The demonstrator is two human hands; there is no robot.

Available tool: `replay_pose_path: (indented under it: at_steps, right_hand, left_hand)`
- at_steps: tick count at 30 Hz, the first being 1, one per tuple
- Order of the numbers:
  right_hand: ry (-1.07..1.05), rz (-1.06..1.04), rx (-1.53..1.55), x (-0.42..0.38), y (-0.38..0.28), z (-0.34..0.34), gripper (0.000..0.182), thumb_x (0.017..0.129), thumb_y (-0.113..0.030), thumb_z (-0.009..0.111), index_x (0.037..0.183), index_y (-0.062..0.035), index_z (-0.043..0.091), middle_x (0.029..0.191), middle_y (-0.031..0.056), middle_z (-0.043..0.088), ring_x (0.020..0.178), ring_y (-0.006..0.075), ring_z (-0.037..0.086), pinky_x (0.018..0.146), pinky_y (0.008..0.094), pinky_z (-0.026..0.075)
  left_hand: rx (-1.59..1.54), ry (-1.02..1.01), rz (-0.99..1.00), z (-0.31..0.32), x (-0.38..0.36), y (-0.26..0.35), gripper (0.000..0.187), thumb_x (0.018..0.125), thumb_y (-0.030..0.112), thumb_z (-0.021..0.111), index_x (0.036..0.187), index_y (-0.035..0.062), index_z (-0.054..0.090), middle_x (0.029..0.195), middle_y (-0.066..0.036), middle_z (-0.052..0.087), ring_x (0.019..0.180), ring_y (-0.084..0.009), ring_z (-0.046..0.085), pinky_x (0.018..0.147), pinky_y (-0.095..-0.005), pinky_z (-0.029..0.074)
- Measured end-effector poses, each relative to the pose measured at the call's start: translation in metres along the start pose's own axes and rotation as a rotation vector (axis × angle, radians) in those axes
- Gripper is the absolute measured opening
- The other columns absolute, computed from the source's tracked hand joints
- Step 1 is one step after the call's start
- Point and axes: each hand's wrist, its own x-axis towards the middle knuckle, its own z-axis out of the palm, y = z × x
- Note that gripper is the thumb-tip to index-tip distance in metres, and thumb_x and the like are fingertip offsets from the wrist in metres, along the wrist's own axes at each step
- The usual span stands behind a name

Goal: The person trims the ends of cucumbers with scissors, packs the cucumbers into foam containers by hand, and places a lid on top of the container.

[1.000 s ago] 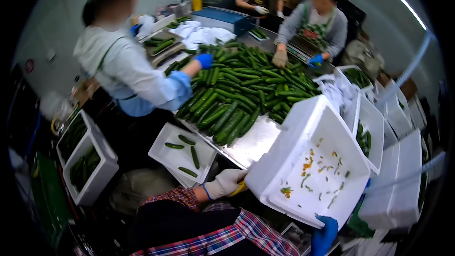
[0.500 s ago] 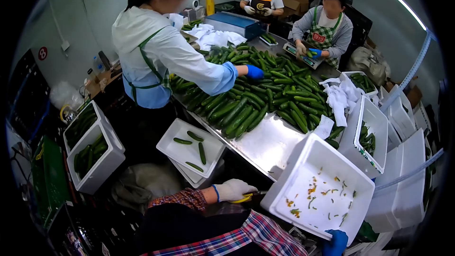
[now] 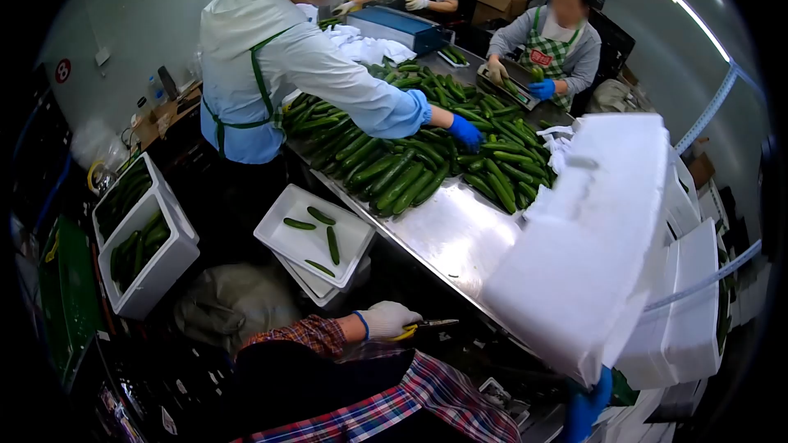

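Observation:
My left hand (image 3: 391, 320), in a white knitted glove, is closed around yellow-handled snips (image 3: 414, 328) whose dark blades point right. In a blue glove, my right hand (image 3: 589, 406) grips the lower edge of a white foam box (image 3: 574, 246). That box is tipped steeply up over the right end of the metal table (image 3: 460, 238), so its outer faces show and its inside is hidden. Many cucumbers (image 3: 402, 176) lie heaped on the table beyond the box.
Left of the table, a white foam tray (image 3: 275, 226) holds several cucumbers. Filled foam boxes (image 3: 156, 258) stand further left, and more boxes (image 3: 681, 312) stand at right. A co-worker's blue-gloved hand (image 3: 465, 133) touches the heap; two other people work behind the table.
My right hand has tipped the foam box up, hiding the yellow and green scraps seen inside it before. The snips stay in my left hand. A co-worker's blue-gloved hand has moved right over the heap.

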Motion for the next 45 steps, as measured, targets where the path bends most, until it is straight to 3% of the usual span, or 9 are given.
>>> replay_pose_path:
  at_steps: [16,18,21,25,33,37,39,42,45]
  right_hand:
    - [-0.351,-0.349,-0.248,-0.013,0.052,0.088,0.035,0.058,-0.007,0.083,0.091,-0.0106,0.070,0.085,0.0098,0.065,0.085,0.0312,0.061,0.075,0.0389,0.049]
    - [-0.310,-0.330,-0.247,-0.016,0.039,0.073,0.033,0.060,-0.004,0.081,0.090,-0.0106,0.070,0.085,0.0100,0.065,0.083,0.0302,0.061,0.074,0.0382,0.049]
    - [-0.234,-0.150,-0.181,-0.031,0.032,0.046,0.034,0.060,-0.001,0.069,0.093,-0.0107,0.071,0.091,0.0094,0.064,0.089,0.0295,0.059,0.081,0.0378,0.047]
    - [-0.085,0.100,0.032,-0.071,0.056,0.003,0.049,0.066,-0.001,0.083,0.111,-0.0020,0.061,0.103,0.0098,0.064,0.095,0.0223,0.061,0.082,0.0352,0.050]
    - [0.282,0.406,-0.073,-0.184,0.141,-0.077,0.026,0.077,0.002,0.073,0.101,0.0016,0.066,0.094,0.0093,0.067,0.087,0.0148,0.057,0.078,0.0343,0.050]
    - [0.539,0.341,-0.195,-0.204,0.137,-0.078,0.042,0.088,-0.008,0.067,0.126,0.0038,0.052,0.121,0.0117,0.058,0.108,0.0195,0.053,0.097,0.0344,0.042]
    - [0.775,0.303,0.358,-0.197,0.126,-0.074,0.048,0.093,-0.010,0.062,0.136,0.0010,0.043,0.132,0.0127,0.051,0.116,0.0232,0.051,0.100,0.0364,0.042]
    - [0.812,0.432,0.208,-0.218,0.155,-0.086,0.055,0.097,-0.022,0.057,0.143,-0.0021,0.035,0.142,0.0152,0.043,0.125,0.0284,0.046,0.105,0.0413,0.038]
    - [0.957,0.181,1.121,-0.221,0.169,-0.099,0.060,0.100,-0.035,0.049,0.146,-0.0019,0.031,0.147,0.0158,0.038,0.133,0.0318,0.038,0.111,0.0461,0.031]
  left_hand:
    - [0.136,0.064,0.094,0.048,-0.008,-0.035,0.028,0.092,0.028,0.051,0.110,0.0110,0.065,0.108,-0.015,0.065,0.097,-0.0357,0.063,0.082,-0.0433,0.051]
    - [0.193,0.481,0.452,0.067,0.005,-0.051,0.027,0.090,0.028,0.053,0.106,0.0106,0.067,0.098,-0.016,0.067,0.090,-0.0362,0.064,0.077,-0.0448,0.052]
    - [0.185,0.247,0.266,0.082,0.022,-0.050,0.028,0.090,0.029,0.054,0.106,0.0105,0.066,0.092,-0.017,0.068,0.085,-0.0369,0.065,0.074,-0.0459,0.052]
    - [0.111,-0.159,0.016,0.019,0.018,0.039,0.035,0.089,0.030,0.054,0.117,0.0108,0.062,0.093,-0.020,0.067,0.086,-0.0389,0.064,0.072,-0.0482,0.050]
    - [0.204,-0.155,0.227,0.031,0.046,0.054,0.033,0.088,0.027,0.056,0.117,0.0124,0.062,0.090,-0.017,0.067,0.084,-0.0370,0.064,0.072,-0.0471,0.051]
    - [0.235,-0.224,0.141,0.023,0.054,0.072,0.037,0.085,0.020,0.059,0.122,0.0121,0.059,0.097,-0.019,0.067,0.089,-0.0379,0.064,0.077,-0.0465,0.051]
    - [0.306,-0.238,0.133,0.029,0.057,0.074,0.038,0.086,0.021,0.057,0.123,0.0128,0.059,0.097,-0.018,0.068,0.089,-0.0359,0.065,0.076,-0.0456,0.052]
    - [0.298,-0.241,0.141,0.032,0.060,0.072,0.036,0.087,0.021,0.056,0.122,0.0145,0.059,0.096,-0.019,0.067,0.089,-0.0368,0.064,0.076,-0.0462,0.052]
    - [0.307,-0.266,0.143,0.032,0.060,0.081,0.035,0.087,0.021,0.056,0.121,0.0149,0.059,0.095,-0.019,0.067,0.088,-0.0374,0.064,0.075,-0.0464,0.052]
